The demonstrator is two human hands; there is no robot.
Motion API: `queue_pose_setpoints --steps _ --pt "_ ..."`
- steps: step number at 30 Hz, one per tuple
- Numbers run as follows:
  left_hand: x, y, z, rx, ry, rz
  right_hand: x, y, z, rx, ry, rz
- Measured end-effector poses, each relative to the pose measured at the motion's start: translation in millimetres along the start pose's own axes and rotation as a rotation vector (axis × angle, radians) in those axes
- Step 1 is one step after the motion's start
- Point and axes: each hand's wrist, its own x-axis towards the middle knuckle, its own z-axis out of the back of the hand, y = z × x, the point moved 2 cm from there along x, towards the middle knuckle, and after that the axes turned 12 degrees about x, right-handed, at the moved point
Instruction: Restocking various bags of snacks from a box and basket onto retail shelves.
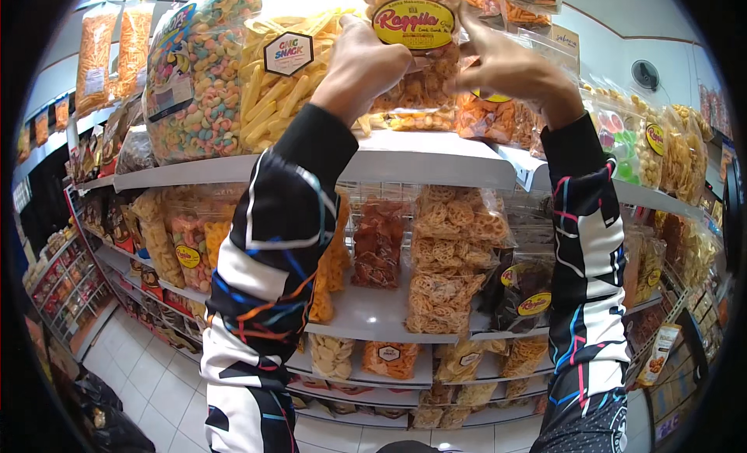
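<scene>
Both arms reach up to a white metal shelf (432, 160) loaded with clear bags of snacks. My left hand (373, 62) is at the left side of a clear snack bag with a yellow oval label (413, 24); its fingers pass behind or against the bag, so the grip is partly hidden. My right hand (505, 68), blurred, is at the bag's right side with thumb and fingers apart. A bag of yellow stick snacks (271, 97) stands just left of my left hand. A bag of orange snacks (484, 117) sits below my right hand.
A large bag of pastel puffed snacks (204, 79) stands at the left. Lower shelves hold bagged ring-shaped crackers (449, 260), reddish snacks (379, 243) and dark snacks (516, 295). Black plastic bags (111, 418) lie on the tiled floor at lower left. A wall fan (645, 75) is at upper right.
</scene>
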Motion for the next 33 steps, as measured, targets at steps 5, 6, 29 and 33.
queue_pose_setpoints --steps 5,6,29,33 --pt "33 61 -64 -0.158 0.076 0.039 7 -26 -39 -0.351 -0.139 -0.277" --pt "37 73 -72 -0.095 0.042 0.101 11 -34 -46 -0.375 -0.134 -0.277" --pt "-57 -31 -34 0.027 0.103 -0.136 -109 -10 3 -0.209 -0.295 -0.016" --pt "-194 -80 -52 -0.375 0.139 -0.127 -272 21 16 0.132 -0.274 0.044"
